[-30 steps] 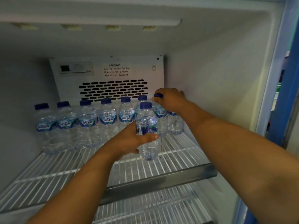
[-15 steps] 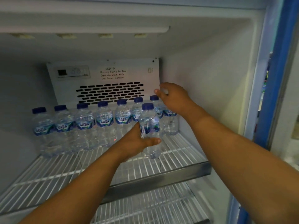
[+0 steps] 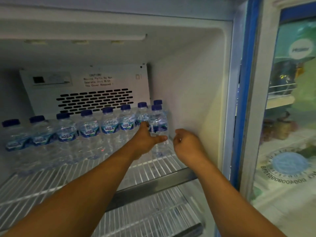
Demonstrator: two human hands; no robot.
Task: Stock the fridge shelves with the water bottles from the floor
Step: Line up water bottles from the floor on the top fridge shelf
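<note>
In the head view, the left hand [image 3: 146, 141] is gripping a water bottle [image 3: 158, 123], with thumb and fingers [image 3: 145, 126] clamped around its label and lower body. The bottle is standing upright on the wire shelf [image 3: 68, 175] at its right end, just in front of the back row of bottles [image 3: 89, 129] and near the fridge's right wall [image 3: 196, 100]. The right hand [image 3: 187, 145] is hovering just beside the bottle, its fingers loosely curled and holding nothing.
</note>
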